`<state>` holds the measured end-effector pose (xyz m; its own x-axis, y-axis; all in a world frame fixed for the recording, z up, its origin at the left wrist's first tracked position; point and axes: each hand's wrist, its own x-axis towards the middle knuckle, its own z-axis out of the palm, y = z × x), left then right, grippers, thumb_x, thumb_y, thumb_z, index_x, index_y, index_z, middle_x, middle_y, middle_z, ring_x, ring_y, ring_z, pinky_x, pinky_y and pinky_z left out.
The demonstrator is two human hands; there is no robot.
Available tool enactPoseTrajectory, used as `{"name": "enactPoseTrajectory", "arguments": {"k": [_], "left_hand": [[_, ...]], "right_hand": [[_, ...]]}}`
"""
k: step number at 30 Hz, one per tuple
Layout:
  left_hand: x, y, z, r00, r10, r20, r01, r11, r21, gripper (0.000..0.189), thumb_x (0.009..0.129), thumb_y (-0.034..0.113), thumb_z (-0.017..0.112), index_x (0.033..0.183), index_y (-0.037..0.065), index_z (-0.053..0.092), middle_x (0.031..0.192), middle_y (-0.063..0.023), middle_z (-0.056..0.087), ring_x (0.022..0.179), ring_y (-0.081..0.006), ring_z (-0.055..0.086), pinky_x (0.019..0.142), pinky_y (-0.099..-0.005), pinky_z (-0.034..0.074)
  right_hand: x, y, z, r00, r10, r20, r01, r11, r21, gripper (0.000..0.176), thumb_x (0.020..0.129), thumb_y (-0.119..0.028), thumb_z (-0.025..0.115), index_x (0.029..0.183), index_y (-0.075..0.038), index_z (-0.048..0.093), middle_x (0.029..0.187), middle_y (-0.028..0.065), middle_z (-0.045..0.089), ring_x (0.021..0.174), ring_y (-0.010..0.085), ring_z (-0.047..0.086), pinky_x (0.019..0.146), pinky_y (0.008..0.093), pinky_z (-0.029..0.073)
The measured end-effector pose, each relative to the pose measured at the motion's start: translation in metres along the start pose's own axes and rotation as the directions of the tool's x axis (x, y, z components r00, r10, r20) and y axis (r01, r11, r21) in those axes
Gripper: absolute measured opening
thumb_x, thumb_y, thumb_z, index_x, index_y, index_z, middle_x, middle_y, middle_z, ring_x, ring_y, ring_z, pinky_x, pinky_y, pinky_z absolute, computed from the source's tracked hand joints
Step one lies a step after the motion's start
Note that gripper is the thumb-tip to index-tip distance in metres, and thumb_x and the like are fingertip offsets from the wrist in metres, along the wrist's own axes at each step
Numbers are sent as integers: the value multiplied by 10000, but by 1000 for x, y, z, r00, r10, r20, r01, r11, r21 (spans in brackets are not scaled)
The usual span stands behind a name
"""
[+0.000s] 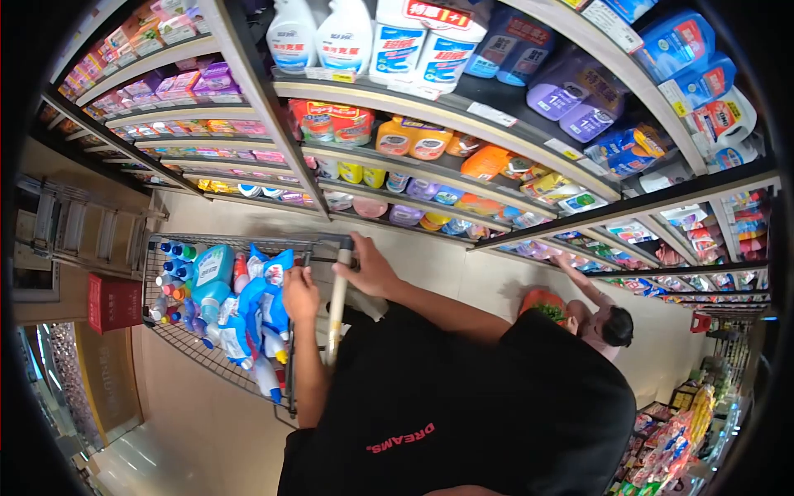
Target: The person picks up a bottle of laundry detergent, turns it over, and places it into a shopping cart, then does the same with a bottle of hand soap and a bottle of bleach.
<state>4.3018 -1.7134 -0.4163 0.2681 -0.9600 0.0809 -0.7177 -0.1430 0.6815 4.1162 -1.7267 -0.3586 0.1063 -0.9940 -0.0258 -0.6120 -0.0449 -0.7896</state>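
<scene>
A wire shopping cart (190, 351) stands at the left, filled with bottles and bags. My right hand (372, 269) is wrapped around the upper end of its pale handle (336, 318). Over the cart's near edge, my left hand (301, 295) has its fingers curled closed, beside blue-and-white bags (244, 318); what it grips is hidden. A large teal bottle (212, 273) lies in the cart among several small bottles (178, 269).
Shelves of cleaning products (413, 45) run along the top. A person (600, 326) crouches at the right beside an orange basket (539, 299), reaching toward a low shelf. A red box (116, 302) and a ladder (83, 227) stand at the left.
</scene>
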Motion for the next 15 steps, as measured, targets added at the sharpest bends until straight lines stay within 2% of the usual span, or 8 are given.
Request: {"name": "enactPoseTrajectory", "arguments": {"k": [3,6,7,8,10,13,15], "left_hand": [[-1,2,-6,999,-27,22,27,999,25,238,986,271,557,1001,50,645,1041,-155,627,957,-406,610,804,-486,487],[0,0,-5,997,48,-63,-42,996,84,234,984,269,563,1016,54,650,1063,-141,634,956,-401,618,814,-471,489],[2,-1,-7,1000,4,-9,-3,998,65,232,980,274,577,1033,60,650,1058,-146,651,939,-387,628,822,-445,487],[0,-1,-10,1000,5,10,-6,996,86,232,980,274,577,1033,60,650,1058,-146,651,939,-387,628,822,-445,487],[1,2,-9,996,-86,25,88,993,-82,236,979,278,587,1039,56,642,1023,-158,666,924,-371,633,820,-433,481],[7,-1,-2,986,-162,34,165,980,-113,318,941,348,643,1046,48,635,1008,-157,684,929,-342,644,837,-422,477],[19,-2,-2,980,-197,19,198,971,-133,367,914,388,674,1048,48,638,1027,-147,690,940,-330,651,845,-418,480]], "right_hand": [[-1,1,-25,989,-44,139,50,998,-40,762,878,-485,667,1434,-53,374,1235,229,484,1132,416,554,947,479,472],[0,31,-41,983,-109,145,121,989,-83,717,890,-451,661,1420,-48,395,1229,233,486,1131,433,549,950,484,473],[-1,47,-46,985,-120,121,129,989,-73,663,893,-427,664,1374,-35,430,1226,230,488,1120,431,556,946,489,474],[-5,58,-53,992,-56,114,63,996,-64,627,888,-408,677,1321,-15,451,1222,227,485,1106,432,556,932,500,474],[-10,87,-72,994,-106,12,107,991,-83,585,883,-376,693,1273,-2,470,1204,218,491,1035,396,590,887,477,499],[-4,111,-116,993,-38,-113,34,999,-43,599,860,-334,736,1278,-2,465,1197,183,498,900,286,627,808,411,534],[12,130,-131,980,-92,-175,100,994,35,619,855,-349,744,1293,-10,467,1220,175,493,926,302,624,830,432,534]]}}
